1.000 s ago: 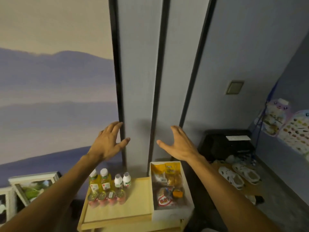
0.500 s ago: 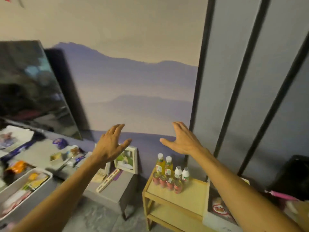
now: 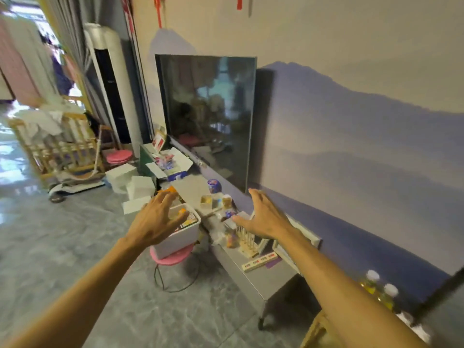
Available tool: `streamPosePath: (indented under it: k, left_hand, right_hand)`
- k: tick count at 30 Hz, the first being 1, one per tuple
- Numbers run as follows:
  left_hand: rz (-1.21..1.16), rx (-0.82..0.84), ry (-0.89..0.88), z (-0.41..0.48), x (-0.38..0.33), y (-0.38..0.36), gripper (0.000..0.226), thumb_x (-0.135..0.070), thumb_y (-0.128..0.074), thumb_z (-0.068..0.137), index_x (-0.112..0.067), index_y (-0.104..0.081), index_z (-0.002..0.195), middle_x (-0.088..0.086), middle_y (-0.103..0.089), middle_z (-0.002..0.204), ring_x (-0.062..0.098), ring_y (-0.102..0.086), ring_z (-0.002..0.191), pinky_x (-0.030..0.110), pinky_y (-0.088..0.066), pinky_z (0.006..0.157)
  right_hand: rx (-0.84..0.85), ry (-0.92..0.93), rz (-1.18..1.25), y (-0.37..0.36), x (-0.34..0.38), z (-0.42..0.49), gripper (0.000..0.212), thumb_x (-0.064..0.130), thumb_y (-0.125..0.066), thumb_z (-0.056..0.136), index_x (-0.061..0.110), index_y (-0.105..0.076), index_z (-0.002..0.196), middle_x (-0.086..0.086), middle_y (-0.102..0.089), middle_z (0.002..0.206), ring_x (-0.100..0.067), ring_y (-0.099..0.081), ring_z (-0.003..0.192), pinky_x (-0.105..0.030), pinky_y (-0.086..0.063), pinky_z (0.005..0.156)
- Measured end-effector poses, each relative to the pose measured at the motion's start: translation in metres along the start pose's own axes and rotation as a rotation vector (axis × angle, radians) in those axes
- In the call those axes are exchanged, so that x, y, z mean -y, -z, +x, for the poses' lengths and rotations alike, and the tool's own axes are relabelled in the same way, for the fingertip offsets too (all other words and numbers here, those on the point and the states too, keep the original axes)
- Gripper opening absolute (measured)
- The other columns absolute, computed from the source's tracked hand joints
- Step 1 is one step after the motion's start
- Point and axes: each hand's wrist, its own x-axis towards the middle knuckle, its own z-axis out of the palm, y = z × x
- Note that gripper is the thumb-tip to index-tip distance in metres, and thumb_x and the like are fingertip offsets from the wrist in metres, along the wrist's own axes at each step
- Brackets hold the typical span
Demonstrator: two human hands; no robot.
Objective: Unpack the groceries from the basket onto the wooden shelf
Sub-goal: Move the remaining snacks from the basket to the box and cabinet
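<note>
A white basket (image 3: 181, 236) with packaged groceries stands on a pink stool (image 3: 173, 257) on the floor, left of the grey TV bench. My left hand (image 3: 157, 219) hovers open just in front of it, fingers spread, holding nothing. My right hand (image 3: 263, 217) is open too, raised over the bench to the right of the basket. The wooden shelf (image 3: 317, 330) shows only as a corner at the bottom right, with yellow bottles (image 3: 376, 288) standing on it behind my right forearm.
The grey TV bench (image 3: 253, 275) carries small jars, boxes and picture frames below a large dark TV (image 3: 208, 116). White foam boxes (image 3: 136, 187) lie on the grey floor. A wooden crib (image 3: 57, 151) and a tall white air conditioner (image 3: 110, 89) stand at the left.
The view has swung left, away from the wooden shelf toward the TV bench and the basket on the pink stool. Both hands stay open and raised.
</note>
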Motion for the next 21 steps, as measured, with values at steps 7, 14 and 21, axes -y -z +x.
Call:
streamPosePath:
  k: [7, 14, 21]
  left_hand:
    - [0.029, 0.033, 0.157, 0.038, 0.148, 0.020, 0.086, -0.078, -0.050, 0.092, -0.024, -0.036, 0.158, 0.009, -0.040, 0.162, 0.029, -0.045, 0.142, 0.050, -0.043, 0.115]
    - [0.058, 0.128, 0.222, 0.080, 0.243, 0.006, 0.091, -0.084, -0.045, 0.090, -0.027, -0.032, 0.159, 0.007, -0.039, 0.163, 0.027, -0.043, 0.144, 0.049, -0.042, 0.117]
    - [0.034, 0.215, 0.184, 0.177, 0.288, -0.046, 0.087, -0.076, -0.050, 0.093, -0.024, -0.033, 0.160, 0.007, -0.039, 0.163, 0.027, -0.044, 0.144, 0.048, -0.041, 0.117]
  right_hand:
    - [0.087, 0.075, -0.103, -0.076, 0.110, 0.116, 0.114, 0.094, -0.053, 0.072, 0.023, -0.030, 0.158, -0.003, -0.037, 0.166, -0.031, -0.046, 0.145, -0.051, -0.048, 0.110]
    - [0.148, 0.161, -0.181, -0.120, 0.149, 0.214, 0.105, 0.083, -0.061, 0.085, 0.021, -0.026, 0.161, -0.006, -0.030, 0.170, -0.031, -0.037, 0.152, -0.051, -0.044, 0.115]
    - [0.178, 0.149, -0.158, -0.172, 0.141, 0.337, 0.104, 0.080, -0.062, 0.087, 0.018, -0.026, 0.162, -0.007, -0.033, 0.168, -0.031, -0.042, 0.149, -0.047, -0.043, 0.113]
